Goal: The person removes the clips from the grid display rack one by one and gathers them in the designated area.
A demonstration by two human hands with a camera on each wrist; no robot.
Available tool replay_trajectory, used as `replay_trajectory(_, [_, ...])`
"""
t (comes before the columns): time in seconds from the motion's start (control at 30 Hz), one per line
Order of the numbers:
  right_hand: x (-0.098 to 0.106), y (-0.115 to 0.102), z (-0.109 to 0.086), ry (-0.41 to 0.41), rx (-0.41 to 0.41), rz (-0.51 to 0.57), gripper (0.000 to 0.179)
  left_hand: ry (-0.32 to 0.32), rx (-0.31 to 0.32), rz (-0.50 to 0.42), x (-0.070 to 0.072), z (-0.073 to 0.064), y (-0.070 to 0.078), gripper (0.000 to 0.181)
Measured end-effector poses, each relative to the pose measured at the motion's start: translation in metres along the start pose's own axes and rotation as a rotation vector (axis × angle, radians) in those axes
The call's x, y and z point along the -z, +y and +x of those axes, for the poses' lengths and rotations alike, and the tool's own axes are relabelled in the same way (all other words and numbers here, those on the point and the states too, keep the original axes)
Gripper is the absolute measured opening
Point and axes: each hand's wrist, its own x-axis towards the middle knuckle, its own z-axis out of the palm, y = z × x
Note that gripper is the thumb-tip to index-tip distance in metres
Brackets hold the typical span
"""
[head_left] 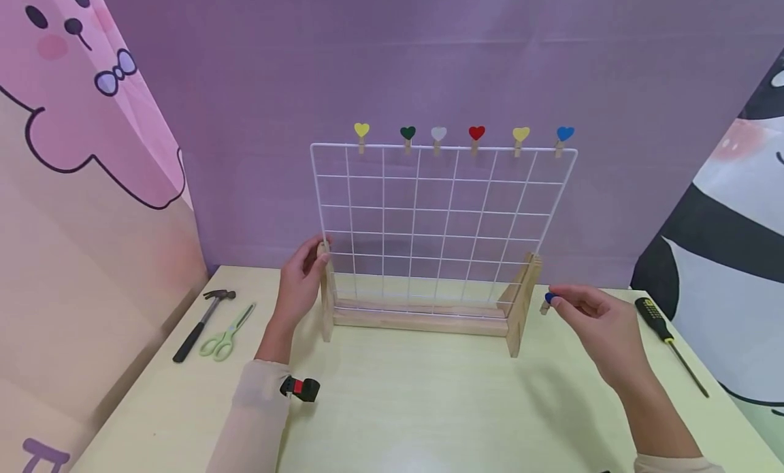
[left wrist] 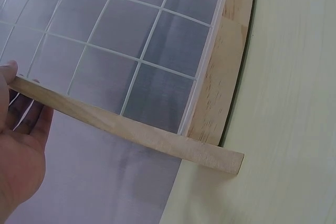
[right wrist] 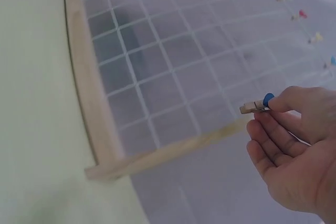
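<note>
A white wire grid (head_left: 435, 211) stands upright in a wooden stand (head_left: 422, 318) on the table. Along its top bar sit several small clothespins with hearts, among them a yellow one (head_left: 362, 131), a red one (head_left: 476, 134) and a blue one (head_left: 565, 134) at the right end. My left hand (head_left: 300, 275) grips the top of the stand's left upright (left wrist: 126, 127). To the right of the stand, my right hand (head_left: 603, 327) pinches a wooden clothespin (right wrist: 255, 106) with a blue heart between thumb and fingers. In the right wrist view its wooden tip points toward the grid.
On the left of the table lie a hammer (head_left: 205, 325) and light green scissors (head_left: 228, 333). A screwdriver (head_left: 670, 344) with a black and yellow handle lies along the right edge. Behind the table hangs a purple cloth (head_left: 257, 119).
</note>
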Motion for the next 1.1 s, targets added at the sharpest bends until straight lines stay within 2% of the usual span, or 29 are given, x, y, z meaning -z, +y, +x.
replay_trajectory(0.27, [0.001, 0.040, 0.005, -0.065, -0.068, 0.023, 0.033, 0.015, 0.000, 0.013, 0.003, 0.003, 0.002, 0.038])
replay_trajectory(0.53, [-0.009, 0.078, 0.005, -0.147, -0.198, 0.014, 0.038, 0.001, 0.033, 0.008, 0.001, 0.002, -0.002, 0.040])
replay_trajectory(0.87, [-0.021, 0.107, 0.009, -0.188, -0.208, 0.010, 0.040, 0.016, 0.023, 0.019, 0.001, 0.001, -0.001, 0.039])
replay_trajectory(1.1, [-0.023, 0.118, 0.008, -0.224, -0.226, -0.026, 0.042, 0.009, 0.015, 0.006, 0.000, 0.001, 0.000, 0.039])
